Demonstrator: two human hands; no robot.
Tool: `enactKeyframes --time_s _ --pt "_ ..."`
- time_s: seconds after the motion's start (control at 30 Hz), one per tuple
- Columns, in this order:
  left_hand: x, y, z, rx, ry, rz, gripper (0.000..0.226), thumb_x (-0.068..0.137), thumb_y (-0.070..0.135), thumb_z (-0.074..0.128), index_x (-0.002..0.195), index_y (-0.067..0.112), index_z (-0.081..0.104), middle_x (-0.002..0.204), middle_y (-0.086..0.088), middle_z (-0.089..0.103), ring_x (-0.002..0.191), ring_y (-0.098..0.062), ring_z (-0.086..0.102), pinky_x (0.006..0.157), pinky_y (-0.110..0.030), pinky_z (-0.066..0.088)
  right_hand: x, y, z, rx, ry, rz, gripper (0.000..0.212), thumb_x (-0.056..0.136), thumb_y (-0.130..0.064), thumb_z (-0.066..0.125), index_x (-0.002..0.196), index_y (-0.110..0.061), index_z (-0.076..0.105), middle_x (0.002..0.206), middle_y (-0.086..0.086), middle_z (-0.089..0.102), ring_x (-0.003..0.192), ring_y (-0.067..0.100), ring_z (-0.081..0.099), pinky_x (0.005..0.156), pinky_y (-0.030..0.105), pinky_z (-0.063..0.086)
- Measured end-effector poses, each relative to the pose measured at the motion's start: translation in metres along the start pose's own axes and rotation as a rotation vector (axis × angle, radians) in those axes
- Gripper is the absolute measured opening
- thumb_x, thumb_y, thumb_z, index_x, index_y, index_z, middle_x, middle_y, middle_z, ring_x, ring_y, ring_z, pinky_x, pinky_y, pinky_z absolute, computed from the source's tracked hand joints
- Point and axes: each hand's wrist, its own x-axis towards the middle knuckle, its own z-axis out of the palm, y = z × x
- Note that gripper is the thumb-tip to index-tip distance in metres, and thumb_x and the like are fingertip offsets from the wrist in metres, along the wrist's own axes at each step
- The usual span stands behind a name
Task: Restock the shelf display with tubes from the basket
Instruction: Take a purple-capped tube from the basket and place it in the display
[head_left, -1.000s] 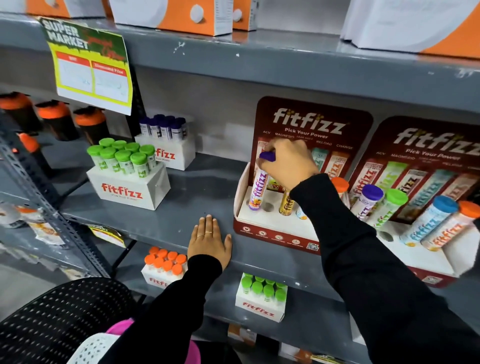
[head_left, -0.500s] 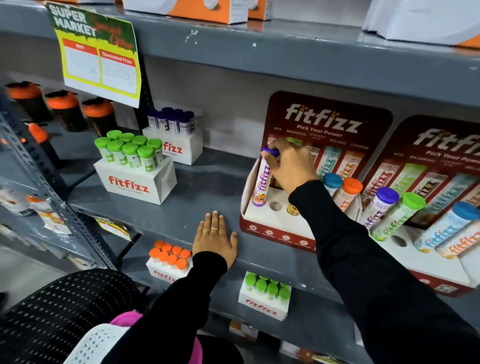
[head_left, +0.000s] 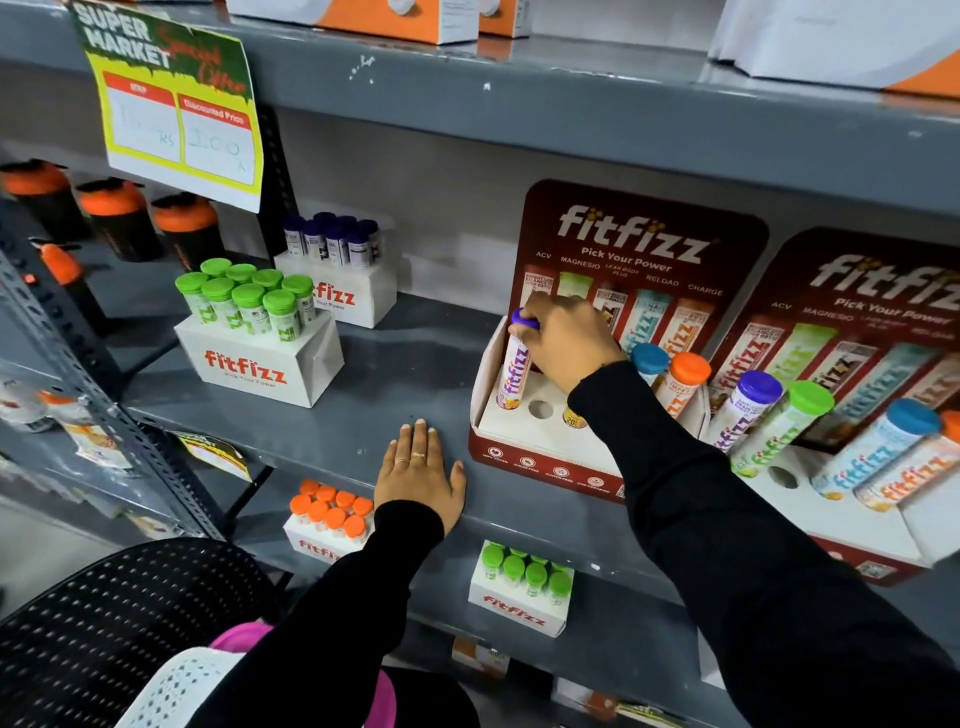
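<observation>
A dark red fitfizz display stand (head_left: 540, 460) sits on the grey shelf (head_left: 395, 395). My right hand (head_left: 566, 343) grips the cap of a purple-capped tube (head_left: 514, 371) that stands in the stand's leftmost hole. The hole (head_left: 540, 409) beside it holds nothing, and a yellow tube base (head_left: 574, 418) shows under my forearm. Blue-capped (head_left: 649, 359) and orange-capped tubes (head_left: 688, 371) stand further right. My left hand (head_left: 418, 475) lies flat on the shelf edge, fingers spread. The black basket (head_left: 104, 623) is at the bottom left.
A second fitfizz stand (head_left: 841, 525) with several tubes is at the right. White boxes of green-capped (head_left: 260, 358) and dark-capped tubes (head_left: 337, 280) stand at the left. Orange-lidded bottles (head_left: 119, 218) sit at the far left. A price sign (head_left: 176, 98) hangs from the upper shelf.
My right hand has set the purple-capped tube more upright in the leftmost hole. The camera has moved slightly closer. My left hand has stayed on the shelf edge.
</observation>
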Motion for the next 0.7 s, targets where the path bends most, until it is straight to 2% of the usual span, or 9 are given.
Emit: enactKeyframes --time_s 0.1,0.2,0.27,0.33,0.4,0.47,0.53,0.6,0.7 --pt "-0.012 -0.001 0.01 -0.007 -0.013 -0.009 0.064 0.095 0.047 0.015 0.147 0.009 0.007 0.157 -0.007 0.004 0.145 -0.022 0.0 0.119 -0.035 0.003 -0.008 -0.005 0.002 -0.036 -0.029 -0.037 0.031 0.095 -0.027 0.053 0.118 -0.007 0.06 0.126 0.013 0.061 0.115 0.033 0.054 0.096 0.038 0.049" --pt "0.002 -0.002 0.002 -0.01 0.058 0.012 0.064 0.095 0.045 0.017 0.146 0.006 0.012 0.157 -0.01 0.009 0.144 -0.023 0.004 0.119 -0.036 0.004 -0.011 -0.015 -0.005 -0.066 0.146 -0.093 0.034 0.094 -0.03 0.055 0.115 -0.005 0.065 0.129 0.012 0.06 0.12 0.031 0.05 0.104 0.037 0.037" --pt "0.012 0.003 -0.009 -0.06 0.13 0.074 0.069 0.09 0.045 0.011 0.142 0.003 0.025 0.154 -0.013 0.022 0.143 -0.025 0.015 0.118 -0.037 0.01 -0.016 -0.029 -0.006 -0.071 0.398 -0.174 0.025 0.082 -0.026 0.067 0.092 -0.004 0.075 0.103 0.014 0.073 0.097 0.032 0.065 0.09 0.034 0.048" --pt "0.006 0.001 -0.012 -0.113 0.2 0.18 0.069 0.088 0.043 0.012 0.131 0.001 0.046 0.141 -0.016 0.046 0.135 -0.029 0.035 0.114 -0.038 0.02 -0.026 -0.048 0.011 -0.038 0.514 -0.254 0.021 0.075 -0.024 0.063 0.072 -0.008 0.076 0.079 0.008 0.076 0.073 0.028 0.07 0.078 0.029 0.047" --pt "-0.014 -0.015 0.0 -0.168 0.294 0.198 0.057 0.093 0.037 0.021 0.125 0.001 0.051 0.135 -0.018 0.052 0.131 -0.032 0.04 0.111 -0.04 0.021 -0.037 -0.069 0.039 0.087 0.433 -0.316 0.031 0.079 -0.026 0.051 0.07 -0.009 0.075 0.076 0.005 0.075 0.069 0.028 0.068 0.076 0.027 0.043" --pt "-0.05 -0.047 0.031 -0.257 0.329 0.076 0.053 0.094 0.035 0.025 0.13 0.0 0.043 0.141 -0.022 0.042 0.136 -0.033 0.029 0.111 -0.043 0.019 -0.05 -0.097 0.075 0.231 0.304 -0.4 0.032 0.079 -0.025 0.049 0.07 -0.007 0.073 0.072 0.006 0.074 0.067 0.03 0.066 0.074 0.028 0.04" --pt "-0.094 -0.081 0.065 -0.277 0.352 -0.063 0.054 0.095 0.034 0.026 0.132 -0.004 0.036 0.142 -0.027 0.038 0.135 -0.034 0.023 0.11 -0.044 0.02 -0.066 -0.127 0.108 0.281 0.195 -0.468 0.023 0.076 -0.018 0.054 0.064 -0.008 0.072 0.065 0.007 0.073 0.061 0.028 0.064 0.07 0.03 0.038" --pt "-0.141 -0.117 0.098 -0.252 0.265 -0.216 0.054 0.095 0.033 0.024 0.13 -0.006 0.037 0.138 -0.029 0.042 0.131 -0.034 0.024 0.112 -0.038 0.012 -0.083 -0.16 0.149 0.315 0.056 -0.505 0.02 0.071 -0.014 0.055 0.059 -0.009 0.07 0.061 0.009 0.071 0.058 0.028 0.063 0.066 0.029 0.04" --pt "-0.204 -0.16 0.135 -0.227 0.122 -0.443 0.06 0.096 0.037 0.016 0.128 -0.009 0.04 0.135 -0.029 0.046 0.128 -0.033 0.027 0.114 -0.027 -0.001 -0.117 -0.204 0.207 0.357 -0.349 -0.477 0.009 0.07 -0.008 0.065 0.068 -0.003 0.071 0.069 0.02 0.072 0.069 0.038 0.066 0.065 0.039 0.056"
